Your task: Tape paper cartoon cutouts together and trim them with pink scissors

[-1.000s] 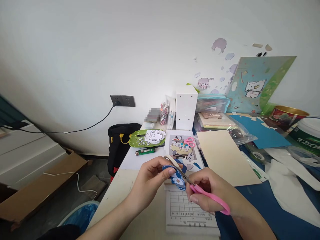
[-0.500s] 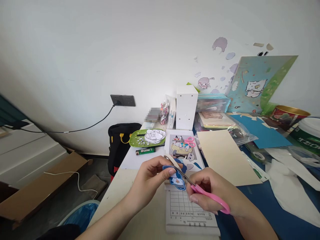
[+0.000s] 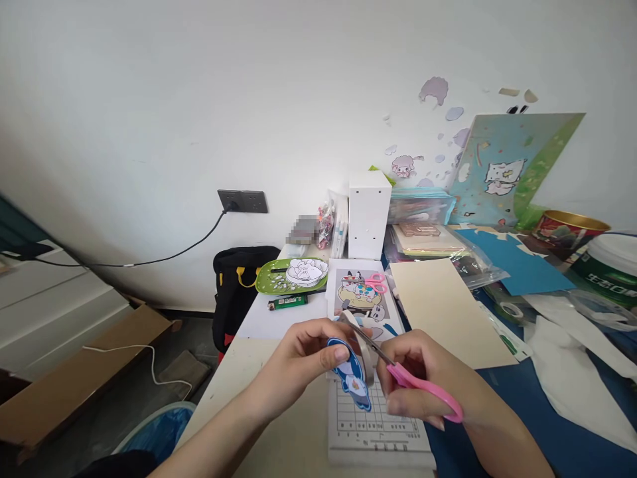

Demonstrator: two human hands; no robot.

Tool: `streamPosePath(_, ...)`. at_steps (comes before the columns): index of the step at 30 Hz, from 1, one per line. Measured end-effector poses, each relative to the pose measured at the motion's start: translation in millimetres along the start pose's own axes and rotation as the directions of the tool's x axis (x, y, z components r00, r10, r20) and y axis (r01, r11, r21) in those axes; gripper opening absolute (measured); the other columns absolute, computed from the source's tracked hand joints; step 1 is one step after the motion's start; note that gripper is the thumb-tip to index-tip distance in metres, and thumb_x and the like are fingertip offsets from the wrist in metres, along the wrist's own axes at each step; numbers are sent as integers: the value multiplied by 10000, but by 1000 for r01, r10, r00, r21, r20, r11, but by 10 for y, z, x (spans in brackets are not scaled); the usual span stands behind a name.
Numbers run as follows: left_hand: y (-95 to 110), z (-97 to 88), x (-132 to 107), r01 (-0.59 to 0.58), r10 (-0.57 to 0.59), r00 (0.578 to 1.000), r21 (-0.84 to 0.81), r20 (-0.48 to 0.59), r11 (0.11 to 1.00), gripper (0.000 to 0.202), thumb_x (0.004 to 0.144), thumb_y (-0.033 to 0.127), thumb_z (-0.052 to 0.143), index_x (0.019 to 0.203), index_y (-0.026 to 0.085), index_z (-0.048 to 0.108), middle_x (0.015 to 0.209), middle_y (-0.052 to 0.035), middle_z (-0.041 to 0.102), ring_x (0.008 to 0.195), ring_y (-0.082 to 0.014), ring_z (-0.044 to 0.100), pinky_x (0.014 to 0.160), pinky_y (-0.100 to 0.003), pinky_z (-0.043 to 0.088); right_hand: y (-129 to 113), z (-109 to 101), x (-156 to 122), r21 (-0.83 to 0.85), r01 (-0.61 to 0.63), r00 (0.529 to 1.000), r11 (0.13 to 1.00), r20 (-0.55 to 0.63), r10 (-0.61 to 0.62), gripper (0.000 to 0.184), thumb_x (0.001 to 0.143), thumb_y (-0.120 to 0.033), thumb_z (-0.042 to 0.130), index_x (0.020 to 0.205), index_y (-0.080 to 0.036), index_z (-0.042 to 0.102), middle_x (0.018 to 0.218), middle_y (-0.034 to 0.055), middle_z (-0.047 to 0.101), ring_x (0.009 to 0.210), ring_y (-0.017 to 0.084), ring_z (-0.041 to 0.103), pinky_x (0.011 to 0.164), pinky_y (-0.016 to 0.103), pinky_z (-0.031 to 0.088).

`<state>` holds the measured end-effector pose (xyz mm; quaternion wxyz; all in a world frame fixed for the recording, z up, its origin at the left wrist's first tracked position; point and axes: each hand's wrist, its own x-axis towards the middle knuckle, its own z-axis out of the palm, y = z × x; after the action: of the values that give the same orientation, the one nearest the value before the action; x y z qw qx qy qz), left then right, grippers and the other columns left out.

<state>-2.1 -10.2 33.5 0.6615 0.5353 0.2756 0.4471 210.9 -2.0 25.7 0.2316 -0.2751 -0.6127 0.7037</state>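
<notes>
Between the thumb and fingers of my left hand point(image 3: 311, 355) is a blue and white cartoon paper cutout point(image 3: 354, 382), tilted downward. A roll of tape point(image 3: 367, 362) shows just behind the cutout; whether the fingers also hold it is hard to tell. My right hand point(image 3: 415, 372) grips pink-handled scissors point(image 3: 405, 378), their blades pointing up and left across the tape roll, beside the cutout. Below both hands lies a pad with a printed grid point(image 3: 381, 425). Just beyond them is a printed cartoon sheet point(image 3: 358, 299) with a second pair of pink scissors point(image 3: 375, 283) on it.
A green tray point(image 3: 266, 282) holds a white drawing cutout, with a green lighter-like item point(image 3: 288, 303) in front. To the right are a cream sheet point(image 3: 442, 312), blue paper point(image 3: 527, 272) and white scraps point(image 3: 572, 378). A white box point(image 3: 369, 216) stands at the back.
The cutout has turned and hangs lower, with more of the tape roll showing behind it. The scissors have shifted slightly right with my right hand. The view has moved a little.
</notes>
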Motion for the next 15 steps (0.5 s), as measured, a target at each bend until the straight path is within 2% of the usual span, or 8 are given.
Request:
streamPosePath(1, -4, -2, -3, 8, -7, 1000, -33, 30, 999, 120, 798, 267, 658, 729, 171, 682, 773, -46, 678, 910, -210, 611, 845, -341, 447, -4, 4, 6, -2, -4, 1000, 1000, 0, 4, 261, 682, -314, 756, 691, -127, 574, 484, -72, 461, 357, 32, 399, 337, 146, 265)
streamPosePath(3, -11, -5, -12, 51, -45, 997, -92, 67, 994, 111, 794, 280, 664, 748, 181, 686, 832, -51, 679, 954, -215, 598, 836, -330, 439, -19, 15, 18, -2, -7, 1000, 1000, -6, 7, 284, 666, -325, 771, 698, -127, 570, 494, -76, 453, 360, 28, 389, 340, 148, 266)
streamPosePath(5, -11, -5, -18, 89, -80, 993, -110, 82, 990, 105, 785, 277, 674, 748, 179, 689, 859, -53, 671, 890, -199, 603, 772, -301, 442, -47, 29, 26, -13, -13, 1000, 1000, -18, 12, 307, 656, -347, 778, 700, -126, 570, 503, -73, 458, 365, 27, 382, 341, 151, 267)
streamPosePath(9, 6, 8, -16, 120, -115, 988, -45, 101, 992, 103, 789, 249, 667, 740, 163, 692, 785, -44, 651, 770, -168, 593, 695, -268, 432, -102, 50, 29, -63, -56, 998, 996, -23, 55, 339, 635, -376, 792, 742, -123, 594, 546, -61, 489, 378, 28, 395, 353, 158, 291)
streamPosePath(12, 20, 34, -10, 152, -153, 987, 21, 49, 988, 121, 759, 256, 695, 687, 159, 689, 712, -13, 595, 687, -133, 548, 657, -241, 410, -83, 28, 33, -26, -10, 999, 1000, -32, 9, 397, 636, -422, 781, 856, -132, 622, 547, -67, 491, 343, 26, 378, 332, 159, 271)
streamPosePath(14, 25, 53, -9, 181, -182, 983, 53, 13, 982, 126, 733, 255, 718, 661, 155, 687, 683, 4, 553, 647, -115, 514, 630, -227, 398, -51, -8, 49, -10, 30, 991, 999, -132, -31, 416, 677, -487, 728, 883, -143, 618, 506, -81, 457, 317, 32, 355, 329, 169, 270)
streamPosePath(15, 25, 59, -9, 195, -196, 981, 63, 10, 979, 128, 731, 257, 718, 661, 155, 685, 683, 4, 547, 643, -114, 510, 623, -226, 398, -36, -29, 62, -39, 26, 972, 999, -231, -35, 412, 695, -509, 702, 880, -151, 613, 496, -84, 441, 318, 40, 357, 338, 178, 288)
